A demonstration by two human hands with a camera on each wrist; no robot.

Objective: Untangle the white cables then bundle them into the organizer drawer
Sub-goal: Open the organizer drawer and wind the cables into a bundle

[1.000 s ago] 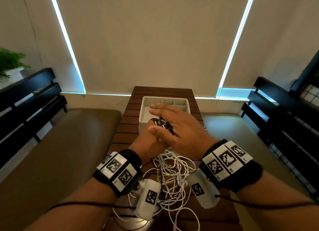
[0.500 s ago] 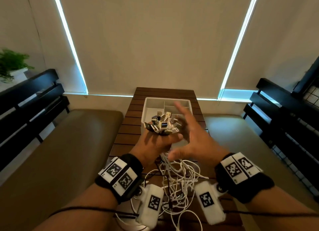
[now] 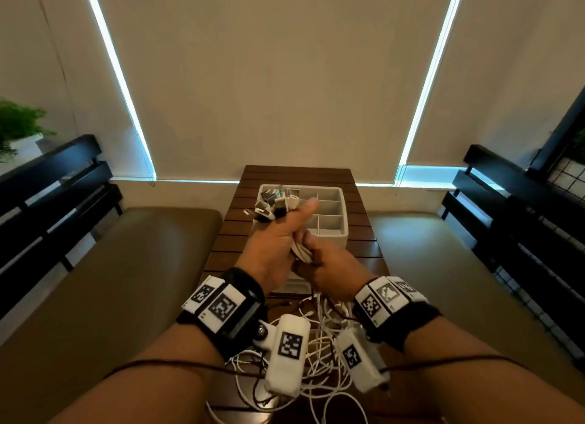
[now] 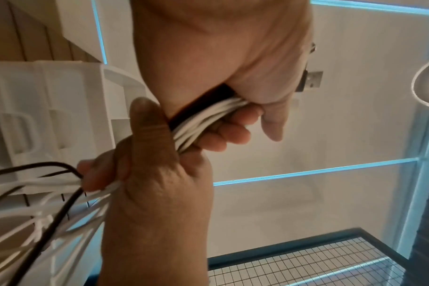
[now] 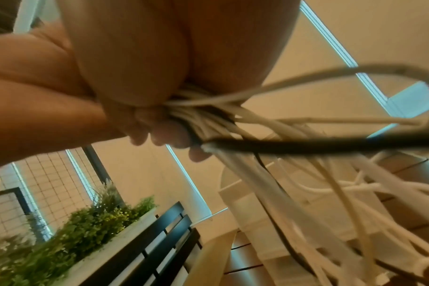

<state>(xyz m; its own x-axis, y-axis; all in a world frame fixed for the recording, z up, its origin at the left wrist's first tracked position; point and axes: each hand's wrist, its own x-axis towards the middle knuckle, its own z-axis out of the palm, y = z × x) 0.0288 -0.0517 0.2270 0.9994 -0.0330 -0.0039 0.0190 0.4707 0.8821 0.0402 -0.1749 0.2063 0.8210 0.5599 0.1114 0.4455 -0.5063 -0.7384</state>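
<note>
My left hand [image 3: 278, 233] grips a bunch of white cables [image 4: 208, 116] just below their plugs [image 3: 272, 203], which fan out above the fist in front of the organizer drawer [image 3: 343, 230]. My right hand [image 3: 326, 265] is wrapped round the same bunch right beneath the left hand [image 4: 245, 108]. In the right wrist view the cables [image 5: 208, 118] leave the fist of the right hand [image 5: 145, 108] together with one black cable [image 5: 306, 146]. The loose lengths [image 3: 319, 354] hang down into a tangle on the table. The drawer is white with several compartments.
The slatted wooden table [image 3: 297, 173] is narrow, with padded benches [image 3: 133, 265] on both sides. Dark slatted backrests [image 3: 47, 195] flank the benches. A plant [image 3: 15, 126] stands at the far left. A white lid or tray [image 4: 49, 120] lies under the drawer's near side.
My right hand, open beside the plugs before, has dropped and closed round the cable bunch below my left hand. The left hand has lifted the plug ends further toward the drawer.
</note>
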